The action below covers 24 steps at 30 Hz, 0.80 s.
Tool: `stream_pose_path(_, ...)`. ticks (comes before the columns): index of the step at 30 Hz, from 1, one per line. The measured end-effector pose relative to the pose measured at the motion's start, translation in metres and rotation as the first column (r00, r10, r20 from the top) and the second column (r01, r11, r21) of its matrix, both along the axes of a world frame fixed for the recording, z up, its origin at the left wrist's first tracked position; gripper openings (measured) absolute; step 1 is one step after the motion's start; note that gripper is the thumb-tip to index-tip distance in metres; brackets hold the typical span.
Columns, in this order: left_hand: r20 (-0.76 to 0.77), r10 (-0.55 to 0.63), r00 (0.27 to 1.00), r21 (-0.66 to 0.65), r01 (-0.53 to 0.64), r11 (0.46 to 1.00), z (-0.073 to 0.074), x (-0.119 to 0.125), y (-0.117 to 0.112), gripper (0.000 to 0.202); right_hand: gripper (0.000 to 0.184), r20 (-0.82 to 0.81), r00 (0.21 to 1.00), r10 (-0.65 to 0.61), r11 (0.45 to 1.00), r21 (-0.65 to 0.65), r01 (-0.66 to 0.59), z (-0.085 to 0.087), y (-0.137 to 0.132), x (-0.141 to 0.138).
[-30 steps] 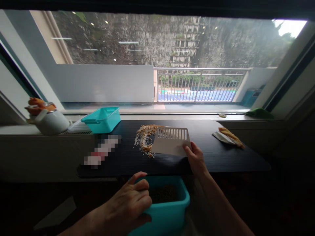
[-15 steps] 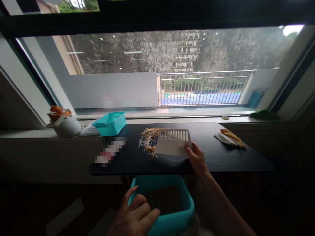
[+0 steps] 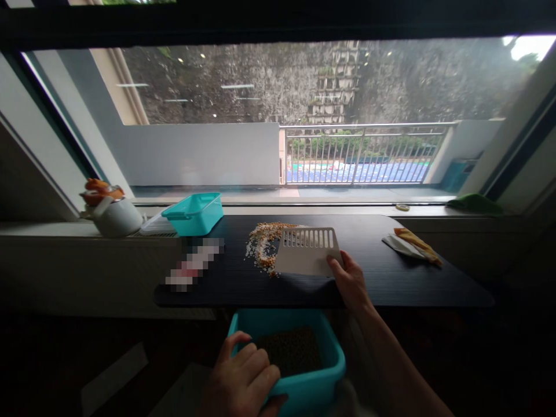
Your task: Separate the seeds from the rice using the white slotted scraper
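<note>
My right hand [image 3: 351,284] grips the right end of a flat beige slotted scraper [image 3: 304,260], thumb on top. Its row of slots faces the window. Just left of the scraper, yellow kernels and white grains [image 3: 266,255] lie in a curved heap on the dark table [image 3: 408,284]; the scraper covers part of the heap's right side. Below the table's front edge is a teal bin [image 3: 310,385] with dark granular material [image 3: 291,350] inside. My left hand [image 3: 247,370] is closed over the bin's left front rim, fingers curled inward.
A smaller teal basket [image 3: 195,214] stands at the table's back left, near a blurred-out packet [image 3: 193,266]. A white pot [image 3: 117,217] sits on the left sill. White and yellow cloths [image 3: 414,246] lie at the right; a green object [image 3: 473,204] rests on the right sill.
My left hand has lowered and its fingers have closed onto the bin's rim. The scraper and my right hand have hardly moved. The view has shifted slightly.
</note>
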<state>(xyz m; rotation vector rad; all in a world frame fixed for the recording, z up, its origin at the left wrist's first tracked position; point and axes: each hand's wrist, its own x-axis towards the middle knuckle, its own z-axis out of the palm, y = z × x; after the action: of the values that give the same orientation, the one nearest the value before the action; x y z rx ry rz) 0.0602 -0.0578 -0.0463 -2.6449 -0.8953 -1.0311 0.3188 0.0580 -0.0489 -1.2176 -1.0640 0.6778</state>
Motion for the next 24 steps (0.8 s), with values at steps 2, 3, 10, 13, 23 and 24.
stream_pose_path(2,0.002,0.0,1.0,0.0,0.0,1.0,0.002,0.001,0.002,0.027,0.037,-0.008,1.0,0.019,1.0,0.0,-0.019,0.0,-0.001,0.0)
stream_pose_path(3,0.009,0.003,1.0,-0.007,-0.003,1.0,0.004,0.001,0.002,0.029,0.037,-0.02,0.999,0.026,1.0,0.002,-0.026,0.0,-0.001,0.0)
stream_pose_path(10,-0.009,0.004,1.0,-0.081,-0.004,0.997,0.015,0.001,0.001,0.033,0.037,0.034,0.999,-0.002,1.0,0.0,0.002,0.004,0.004,-0.002)
stream_pose_path(13,-0.004,-0.02,1.0,-0.042,0.02,0.999,0.011,0.0,0.008,0.03,0.036,0.088,0.996,-0.009,1.0,-0.008,0.01,0.007,0.005,-0.003)
stream_pose_path(23,0.05,-0.122,0.991,-0.057,0.125,0.991,0.01,-0.008,0.018,0.021,0.032,0.037,0.999,0.007,1.0,-0.023,-0.007,0.012,-0.004,0.003)
stream_pose_path(24,0.053,-0.129,0.99,-0.066,0.132,0.989,0.011,-0.009,0.018,0.021,0.032,0.03,0.999,0.02,1.0,-0.021,-0.019,0.012,-0.003,0.002)
